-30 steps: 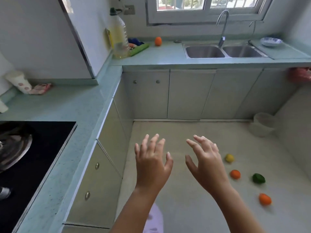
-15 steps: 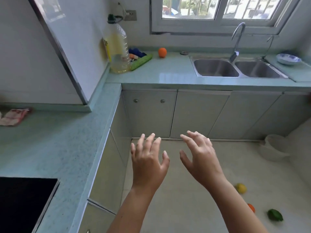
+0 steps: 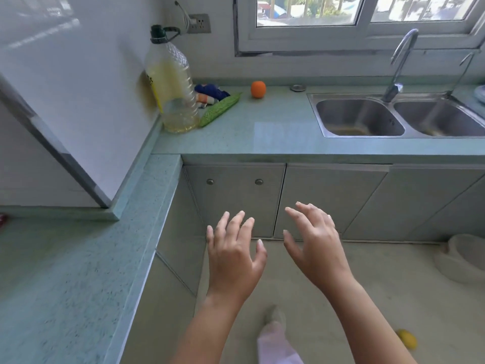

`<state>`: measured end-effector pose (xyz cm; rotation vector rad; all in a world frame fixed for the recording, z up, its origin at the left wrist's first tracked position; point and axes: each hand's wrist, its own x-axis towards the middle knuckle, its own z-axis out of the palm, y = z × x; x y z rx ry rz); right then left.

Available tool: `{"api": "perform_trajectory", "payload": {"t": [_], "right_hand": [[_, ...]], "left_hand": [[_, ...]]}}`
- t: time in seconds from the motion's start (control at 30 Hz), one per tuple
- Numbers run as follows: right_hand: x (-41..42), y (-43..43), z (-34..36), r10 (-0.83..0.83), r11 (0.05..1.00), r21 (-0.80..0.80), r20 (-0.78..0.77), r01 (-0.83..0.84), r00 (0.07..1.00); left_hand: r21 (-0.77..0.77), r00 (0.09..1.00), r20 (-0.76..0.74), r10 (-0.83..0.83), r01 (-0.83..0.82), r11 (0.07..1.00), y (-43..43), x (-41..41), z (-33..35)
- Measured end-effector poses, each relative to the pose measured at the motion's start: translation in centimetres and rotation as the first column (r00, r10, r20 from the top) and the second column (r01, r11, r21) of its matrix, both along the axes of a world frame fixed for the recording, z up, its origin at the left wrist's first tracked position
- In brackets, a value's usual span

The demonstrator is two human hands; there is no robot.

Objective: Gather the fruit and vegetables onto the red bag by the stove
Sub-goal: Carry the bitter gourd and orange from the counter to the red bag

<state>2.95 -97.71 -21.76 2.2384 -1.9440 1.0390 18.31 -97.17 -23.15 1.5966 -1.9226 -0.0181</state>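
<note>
both hands, left hand and right hand, hover empty with fingers spread, orange on the counter.

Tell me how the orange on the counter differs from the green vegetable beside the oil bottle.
The orange is round; the green vegetable is long and tapered. The orange stands alone; the green vegetable lies slanted, its near end by the oil bottle. The orange looks smooth, the green vegetable bumpy. Both rest on the counter, untouched.
</note>
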Motion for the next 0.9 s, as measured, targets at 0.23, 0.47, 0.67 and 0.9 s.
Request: {"api": "perform_trajectory", "payload": {"t": [0.23, 0.47, 0.67, 0.9], "right_hand": [[-5.2, -13.3, 1.1, -0.022, 1.0, -0.019, 0.032, 0.023, 0.999], [-8.6, -24.2, 2.1, 0.009, 0.998, -0.06, 0.018, -0.008, 1.0], [-8.6, -30.7, 0.8, 0.064, 0.997, -0.038, 0.036, -0.063, 0.997], [-7.4, -41.0, -0.7, 0.082, 0.997, 0.009, -0.002, -0.082, 0.997]], "left_hand": [[-0.01, 0.999, 0.021, -0.044, 0.044, 0.999, -14.6, -5.7, 2.1], [-0.012, 1.0, 0.013, -0.011, 0.011, 1.0, -24.1, -8.7, 2.2], [0.046, 0.999, 0.031, 0.018, -0.02, 0.999, -30.0, -8.2, 1.1], [0.08, 0.999, 0.027, 0.036, -0.038, 0.996, -40.5, -6.7, -0.1]]}}
